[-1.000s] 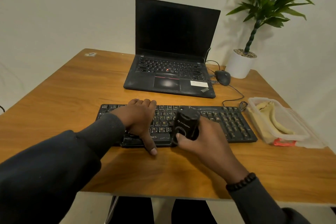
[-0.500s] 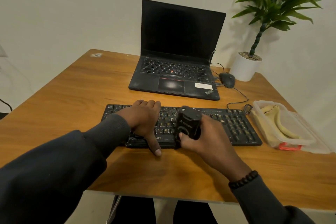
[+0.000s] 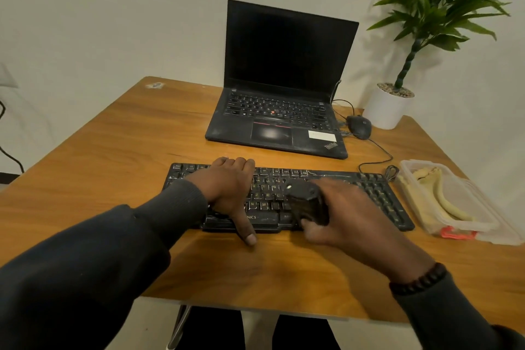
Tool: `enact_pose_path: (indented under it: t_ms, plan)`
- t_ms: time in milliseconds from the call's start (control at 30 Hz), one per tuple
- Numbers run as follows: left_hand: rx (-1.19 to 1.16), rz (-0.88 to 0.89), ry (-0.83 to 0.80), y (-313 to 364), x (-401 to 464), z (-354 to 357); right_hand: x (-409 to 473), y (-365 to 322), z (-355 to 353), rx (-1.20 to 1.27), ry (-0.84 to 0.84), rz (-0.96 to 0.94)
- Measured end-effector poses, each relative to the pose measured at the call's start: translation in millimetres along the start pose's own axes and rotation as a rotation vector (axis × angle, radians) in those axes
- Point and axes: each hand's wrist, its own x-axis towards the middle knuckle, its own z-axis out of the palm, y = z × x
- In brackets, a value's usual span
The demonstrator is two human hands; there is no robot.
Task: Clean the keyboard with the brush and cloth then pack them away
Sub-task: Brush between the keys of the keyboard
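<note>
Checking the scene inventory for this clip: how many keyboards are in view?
2: the black desktop keyboard at the desk's near edge under both hands, and the laptop keyboard built in behind it. None appear hidden.

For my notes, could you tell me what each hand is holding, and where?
The right hand grips the black brush around its body. The left hand holds nothing; it rests on the keyboard.

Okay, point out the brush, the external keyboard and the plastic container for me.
brush (image 3: 308,203), head view, on its black body in the right hand.
external keyboard (image 3: 377,196), head view, on the number pad.
plastic container (image 3: 454,179), head view, on its far rim.
</note>
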Motion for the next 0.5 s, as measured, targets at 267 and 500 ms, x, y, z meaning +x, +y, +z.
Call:
enact_pose_path:
  t_ms: [267,500]
  plan:
    - [-0.002,0.003,-0.005,-0.3,1.2,1.1,-11.2,5.9,15.2,0.250,0.041,0.101]
    - [0.028,-0.001,-0.013,2.7,-0.5,-1.8,-12.9,10.6,18.6,0.229,0.302,0.210]
